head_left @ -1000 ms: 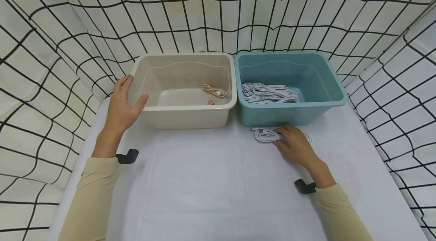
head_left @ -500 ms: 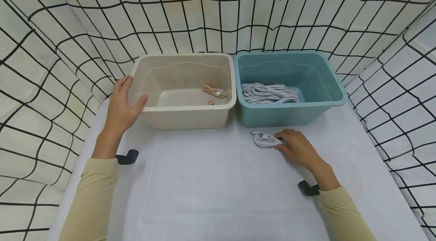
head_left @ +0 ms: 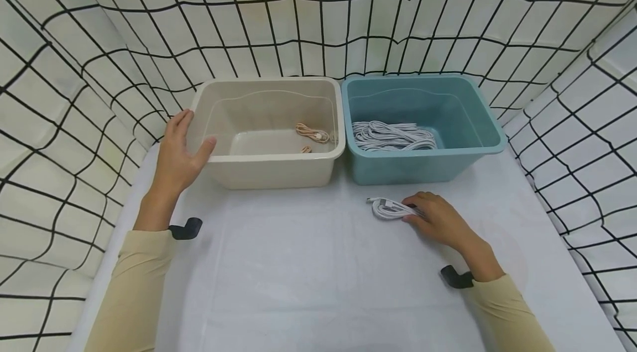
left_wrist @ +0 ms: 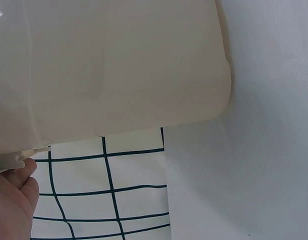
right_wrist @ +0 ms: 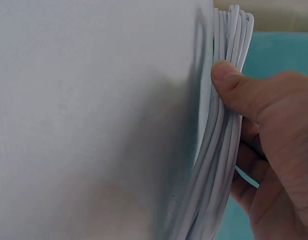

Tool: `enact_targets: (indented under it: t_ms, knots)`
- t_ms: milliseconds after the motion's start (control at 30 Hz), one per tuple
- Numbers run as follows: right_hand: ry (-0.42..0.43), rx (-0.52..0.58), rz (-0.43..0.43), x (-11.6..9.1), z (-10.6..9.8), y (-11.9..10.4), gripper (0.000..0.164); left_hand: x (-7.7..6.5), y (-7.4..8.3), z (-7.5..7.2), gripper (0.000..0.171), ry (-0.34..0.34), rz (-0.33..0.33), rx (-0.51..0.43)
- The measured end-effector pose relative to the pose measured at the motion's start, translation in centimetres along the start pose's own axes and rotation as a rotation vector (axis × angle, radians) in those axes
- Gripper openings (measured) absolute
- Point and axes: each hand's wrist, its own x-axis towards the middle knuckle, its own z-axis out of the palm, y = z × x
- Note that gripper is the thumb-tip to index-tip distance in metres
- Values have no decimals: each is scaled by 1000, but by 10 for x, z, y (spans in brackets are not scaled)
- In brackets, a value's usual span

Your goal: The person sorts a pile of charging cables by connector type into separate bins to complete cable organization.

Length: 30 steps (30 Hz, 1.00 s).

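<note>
At the left rim of a beige plastic bin (head_left: 269, 172) rests my left hand (head_left: 176, 161), its thumb spread apart from the other fingers. In the left wrist view, fingertips (left_wrist: 28, 167) touch the bin's rim from outside. My right hand (head_left: 438, 222) pinches a coiled white charging cable (head_left: 390, 209) between thumb and fingers, just in front of a teal bin (head_left: 408, 168). A connector end sticks out at the coil's left. The right wrist view shows the thumb (right_wrist: 234, 87) pressed along the strands of the coil; part of the coil is hidden by the hand.
Several white cables (head_left: 390, 135) lie in a heap inside the teal bin. Small orange-beige coiled cables (head_left: 313, 132) lie in the beige bin's right part. Both bins stand side by side on a white-covered table (head_left: 298, 274), with black wire grid panels (head_left: 323, 20) around it.
My right hand has drawn the white cable coil slightly toward me, away from the teal bin's front wall. My left hand has stayed at the beige bin's rim.
</note>
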Motion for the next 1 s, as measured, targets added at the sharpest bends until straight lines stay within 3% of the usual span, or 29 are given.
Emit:
enact_targets:
  t_ms: [233, 533, 1000]
  knots:
    - [40, -32, -41, -2, -18, -6, 33, 4, 2, 1, 79, -3, 3, -6]
    - [64, -68, -101, -3, -37, -19, 35, 0, 0, 0, 80, -16, -27, 13]
    - [150, -109, -210, 4, -65, -39, 38, -2, 0, -2, 80, -8, -16, 8]
